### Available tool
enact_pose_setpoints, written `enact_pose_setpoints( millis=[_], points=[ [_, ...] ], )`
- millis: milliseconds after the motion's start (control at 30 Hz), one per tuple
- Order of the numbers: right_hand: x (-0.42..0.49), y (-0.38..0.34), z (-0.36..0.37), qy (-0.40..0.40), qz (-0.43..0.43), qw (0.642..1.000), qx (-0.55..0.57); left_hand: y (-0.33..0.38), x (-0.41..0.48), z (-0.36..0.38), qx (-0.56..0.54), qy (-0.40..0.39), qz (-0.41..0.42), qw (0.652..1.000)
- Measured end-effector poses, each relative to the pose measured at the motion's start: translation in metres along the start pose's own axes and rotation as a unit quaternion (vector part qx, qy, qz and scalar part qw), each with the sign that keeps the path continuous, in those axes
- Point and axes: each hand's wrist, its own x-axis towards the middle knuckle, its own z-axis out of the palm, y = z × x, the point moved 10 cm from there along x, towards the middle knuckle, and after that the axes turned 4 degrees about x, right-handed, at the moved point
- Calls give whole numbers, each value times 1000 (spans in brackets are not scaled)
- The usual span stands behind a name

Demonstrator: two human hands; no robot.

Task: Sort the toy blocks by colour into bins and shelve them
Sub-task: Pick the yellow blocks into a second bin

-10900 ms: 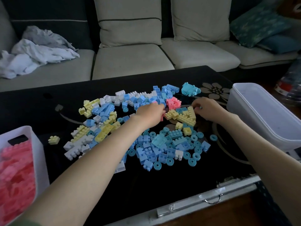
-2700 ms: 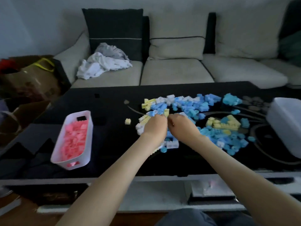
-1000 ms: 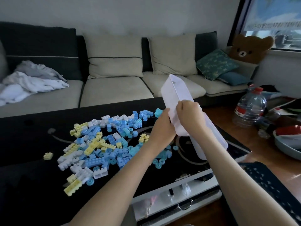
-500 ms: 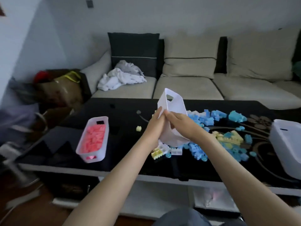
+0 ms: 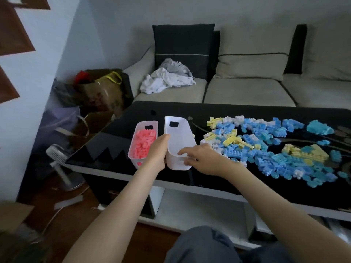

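An empty white bin (image 5: pixel 179 137) stands on the black glass table (image 5: pixel 228 179), right beside a white bin full of pink blocks (image 5: pixel 143 142). My left hand (image 5: pixel 158 154) grips the empty bin's near left wall. My right hand (image 5: pixel 201 158) rests at the bin's near right end with fingers over its rim. A spread of blue, yellow and white blocks (image 5: pixel 266 147) lies on the table to the right of both bins.
A beige sofa (image 5: pixel 247 88) with a heap of white and grey cloth (image 5: pixel 169 78) runs behind the table. Bags (image 5: pixel 98 90) sit at the left between sofa and wall. A small white fan (image 5: pixel 60 168) stands on the floor by the table's left corner.
The empty bin was held up tilted in both hands over the blocks; it has moved left and down, and now stands upright beside the pink bin.
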Motion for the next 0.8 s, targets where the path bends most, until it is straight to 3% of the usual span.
enact_pose_setpoints(
  millis=[233,300,400,467,567,633,700,733,800],
  points=[
    [14,2,47,-54,-13,996,-66,0,18,-11,210,32,15,977],
    [21,-5,43,-45,-42,998,-25,12,19,-6,306,47,63,949],
    [23,2,18,12,-46,996,73,43,20,17,398,73,201,892],
    [16,23,-1,46,-16,997,54,55,24,39,444,73,266,853],
    [1,72,-8,16,63,997,-34,60,34,74,505,19,303,808],
    [-9,102,2,-37,112,990,-74,53,46,99,606,-30,301,736],
    [-12,117,10,-64,121,984,-114,41,58,116,723,-61,287,626],
    [-10,118,11,-63,113,983,-134,38,65,118,755,-68,272,592],
    [-3,115,8,-50,77,980,-175,35,83,121,781,-80,241,570]
  ],
)
